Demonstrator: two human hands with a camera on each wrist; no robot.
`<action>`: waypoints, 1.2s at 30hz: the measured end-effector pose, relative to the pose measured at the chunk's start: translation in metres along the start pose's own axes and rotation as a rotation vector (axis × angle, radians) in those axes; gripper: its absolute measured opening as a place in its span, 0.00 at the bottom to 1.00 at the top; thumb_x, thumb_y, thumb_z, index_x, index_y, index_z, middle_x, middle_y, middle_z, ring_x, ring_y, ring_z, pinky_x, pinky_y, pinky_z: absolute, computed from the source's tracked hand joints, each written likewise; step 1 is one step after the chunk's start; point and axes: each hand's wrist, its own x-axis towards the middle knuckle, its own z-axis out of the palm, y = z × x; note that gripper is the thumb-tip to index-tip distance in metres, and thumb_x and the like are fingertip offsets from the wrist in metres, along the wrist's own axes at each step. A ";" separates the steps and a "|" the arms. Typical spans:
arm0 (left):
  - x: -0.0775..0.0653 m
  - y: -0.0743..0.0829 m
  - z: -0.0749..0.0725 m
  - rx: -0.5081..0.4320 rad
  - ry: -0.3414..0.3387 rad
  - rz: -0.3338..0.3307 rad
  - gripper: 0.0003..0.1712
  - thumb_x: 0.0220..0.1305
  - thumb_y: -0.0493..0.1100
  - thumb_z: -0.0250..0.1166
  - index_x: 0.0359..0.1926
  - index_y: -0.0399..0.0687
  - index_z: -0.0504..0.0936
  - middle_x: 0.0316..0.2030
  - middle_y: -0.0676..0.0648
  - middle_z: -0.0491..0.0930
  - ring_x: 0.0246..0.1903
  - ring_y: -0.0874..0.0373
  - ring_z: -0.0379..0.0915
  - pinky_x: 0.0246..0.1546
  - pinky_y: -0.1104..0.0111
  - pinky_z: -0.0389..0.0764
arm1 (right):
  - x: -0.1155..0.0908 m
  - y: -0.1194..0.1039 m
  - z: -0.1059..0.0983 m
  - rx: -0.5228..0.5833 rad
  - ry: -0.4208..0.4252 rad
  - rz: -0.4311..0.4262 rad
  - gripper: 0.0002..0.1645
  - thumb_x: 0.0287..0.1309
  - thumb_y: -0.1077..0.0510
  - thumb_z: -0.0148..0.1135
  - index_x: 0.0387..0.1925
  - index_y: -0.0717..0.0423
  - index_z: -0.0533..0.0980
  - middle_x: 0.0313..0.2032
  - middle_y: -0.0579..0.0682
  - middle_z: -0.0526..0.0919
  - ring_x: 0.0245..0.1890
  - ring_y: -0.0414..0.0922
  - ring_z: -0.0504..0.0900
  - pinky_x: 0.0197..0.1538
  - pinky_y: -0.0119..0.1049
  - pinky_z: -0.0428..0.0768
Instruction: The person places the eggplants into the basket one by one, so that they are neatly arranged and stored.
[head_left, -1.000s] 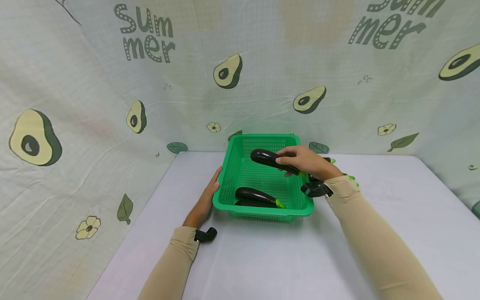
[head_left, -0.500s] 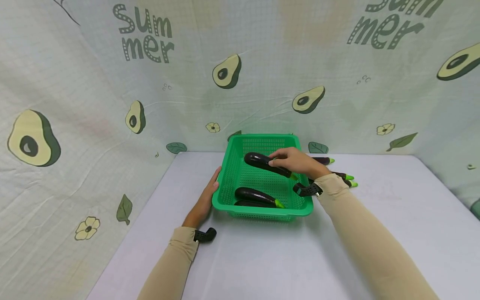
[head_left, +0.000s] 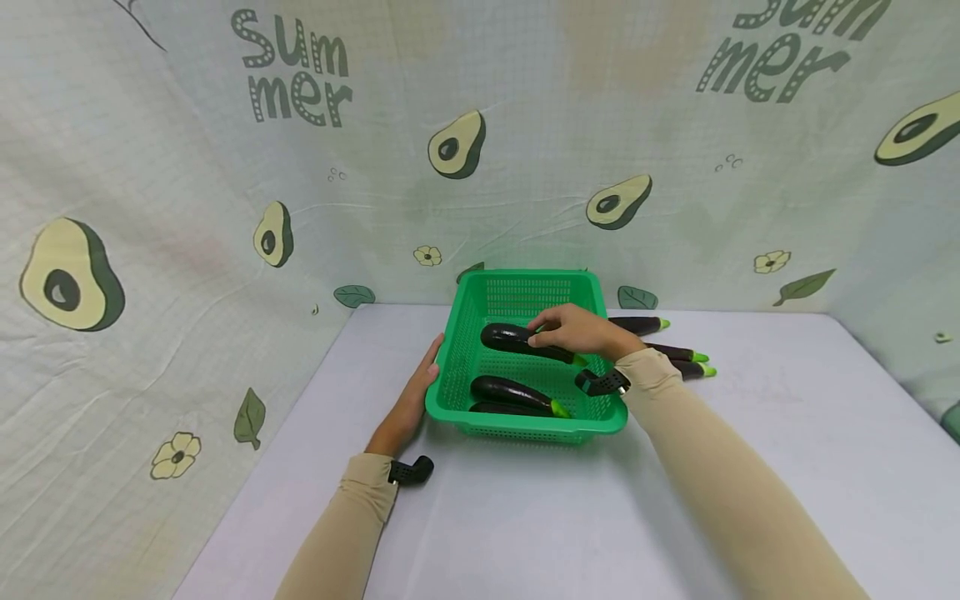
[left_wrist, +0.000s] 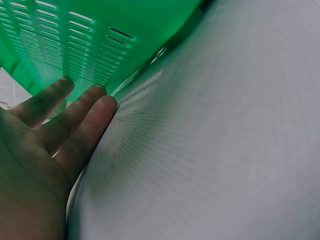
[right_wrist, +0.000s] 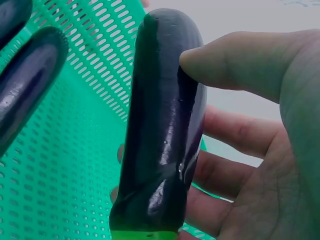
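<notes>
A dark purple eggplant point(head_left: 504, 337) with a green stem end is held by my right hand point(head_left: 576, 330), inside the green plastic basket point(head_left: 525, 428). In the right wrist view the thumb lies along one side of the eggplant point(right_wrist: 165, 120) and the fingers curl round the other. Two more eggplants point(head_left: 513, 392) lie at the near side of the basket floor. My left hand point(head_left: 411, 398) rests against the basket's left wall. Its fingers look fairly straight in the left wrist view, with fingertips touching the slotted wall point(left_wrist: 85, 40).
Several eggplants point(head_left: 678, 353) lie on the white table point(head_left: 780, 400) just right of the basket, partly behind my right wrist. A cloth printed with avocados point(head_left: 456, 146) hangs behind the table and at its left.
My right hand has moved left and down into the basket with the eggplant. The left hand and the basket stay where they were.
</notes>
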 end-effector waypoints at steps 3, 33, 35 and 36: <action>0.001 -0.006 0.000 0.002 0.012 0.003 0.32 0.81 0.52 0.32 0.81 0.61 0.40 0.79 0.54 0.40 0.76 0.56 0.32 0.72 0.46 0.37 | 0.003 0.000 0.002 -0.008 -0.014 0.008 0.27 0.67 0.49 0.63 0.62 0.58 0.76 0.65 0.59 0.73 0.63 0.57 0.72 0.62 0.55 0.71; -0.001 -0.003 0.002 -0.012 0.030 0.013 0.33 0.80 0.54 0.35 0.81 0.61 0.42 0.79 0.52 0.40 0.77 0.53 0.32 0.72 0.43 0.37 | 0.024 0.004 0.019 -0.138 -0.107 0.018 0.24 0.67 0.52 0.63 0.59 0.61 0.78 0.56 0.60 0.81 0.56 0.56 0.79 0.54 0.51 0.79; -0.001 -0.003 0.002 -0.009 0.034 0.014 0.33 0.80 0.55 0.35 0.81 0.62 0.43 0.79 0.53 0.41 0.77 0.54 0.33 0.72 0.44 0.38 | 0.026 0.005 0.020 -0.154 -0.114 0.014 0.24 0.67 0.52 0.63 0.59 0.62 0.78 0.56 0.60 0.81 0.55 0.56 0.79 0.53 0.50 0.79; -0.001 -0.003 0.002 -0.006 0.036 0.013 0.33 0.79 0.56 0.35 0.81 0.63 0.43 0.79 0.54 0.41 0.77 0.55 0.33 0.72 0.44 0.38 | 0.026 0.005 0.020 -0.161 -0.118 0.015 0.24 0.67 0.52 0.63 0.58 0.62 0.78 0.56 0.60 0.81 0.55 0.56 0.80 0.53 0.50 0.79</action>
